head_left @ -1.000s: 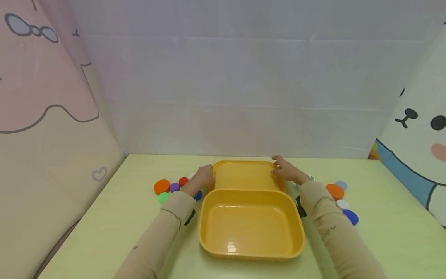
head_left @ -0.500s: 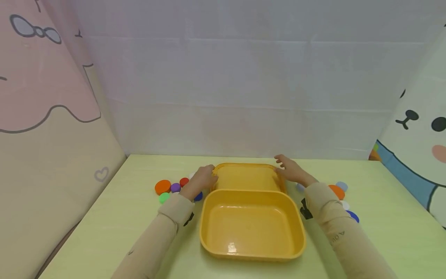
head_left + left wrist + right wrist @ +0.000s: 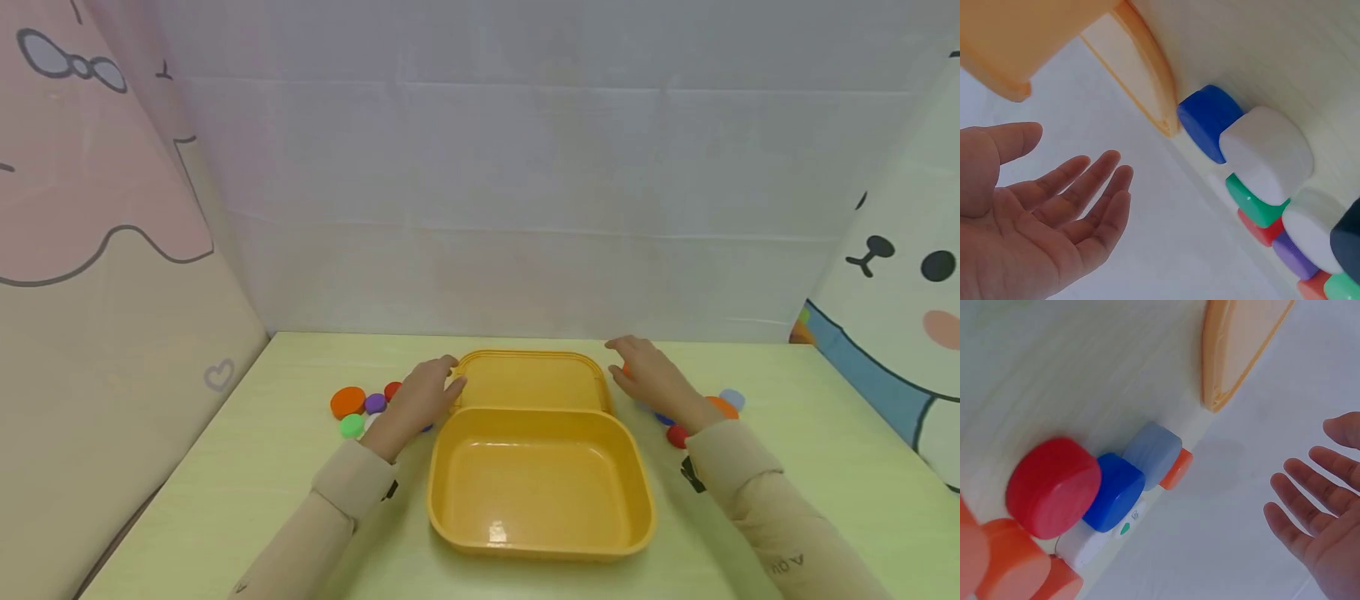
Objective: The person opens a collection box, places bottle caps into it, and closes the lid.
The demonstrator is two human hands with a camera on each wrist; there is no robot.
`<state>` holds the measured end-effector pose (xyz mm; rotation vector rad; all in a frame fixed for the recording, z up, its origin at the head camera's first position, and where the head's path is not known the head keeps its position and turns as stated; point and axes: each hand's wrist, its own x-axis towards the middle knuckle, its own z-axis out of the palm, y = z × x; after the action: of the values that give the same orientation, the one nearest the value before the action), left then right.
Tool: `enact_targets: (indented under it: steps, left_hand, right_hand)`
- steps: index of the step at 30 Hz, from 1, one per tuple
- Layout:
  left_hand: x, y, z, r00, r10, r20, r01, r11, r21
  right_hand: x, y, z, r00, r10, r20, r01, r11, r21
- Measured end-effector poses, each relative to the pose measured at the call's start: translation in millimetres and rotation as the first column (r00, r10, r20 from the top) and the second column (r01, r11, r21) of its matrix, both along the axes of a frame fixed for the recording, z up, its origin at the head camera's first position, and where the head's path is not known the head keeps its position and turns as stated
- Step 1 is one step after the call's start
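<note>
A yellow-orange rectangular box point(image 3: 540, 492) stands at the front middle of the table, its inside facing up. Right behind it a flat lid point(image 3: 532, 379) of the same colour lies on the table. My left hand point(image 3: 416, 400) hovers by the lid's left end, fingers loosely spread and holding nothing. To the right of the lid, my right hand point(image 3: 656, 383) is apart from it, fingers extended over several bottle caps. The left wrist view has a blue cap point(image 3: 1209, 122) near the lid; the right wrist view has a red cap point(image 3: 1054, 487).
Coloured bottle caps lie in two groups, with an orange cap point(image 3: 348, 402) on the left and a pale blue cap point(image 3: 732, 400) on the right. Behind the table point(image 3: 225, 500) hangs a white cloth point(image 3: 525, 208); printed sheets flank both sides.
My right hand has moved right, off the lid's right end. My left hand has shifted slightly left and its fingers have loosened. Box and lid stay in place.
</note>
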<state>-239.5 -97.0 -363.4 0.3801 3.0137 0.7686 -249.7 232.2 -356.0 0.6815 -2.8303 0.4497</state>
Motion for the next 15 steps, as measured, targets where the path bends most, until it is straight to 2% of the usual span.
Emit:
enact_targets:
  steps: [6, 10, 15]
  left_hand:
    - [25.5, -0.5, 8.3, 0.995, 0.000, -0.096, -0.003, 0.999, -0.036]
    - [43.0, 1.4, 10.7, 0.987, -0.010, -0.162, -0.004, 0.996, -0.087]
    - [61.8, 1.1, 6.8, 0.975, -0.023, -0.220, -0.010, 0.989, -0.145]
  right_hand:
    - [15.7, 12.0, -0.1, 0.995, -0.031, -0.097, 0.034, 0.999, 0.021]
    - [22.9, 20.6, -0.4, 0.995, -0.063, -0.079, 0.064, 0.998, 0.020]
    - [29.3, 28.6, -1.9, 0.994, -0.109, -0.013, 0.110, 0.994, 0.027]
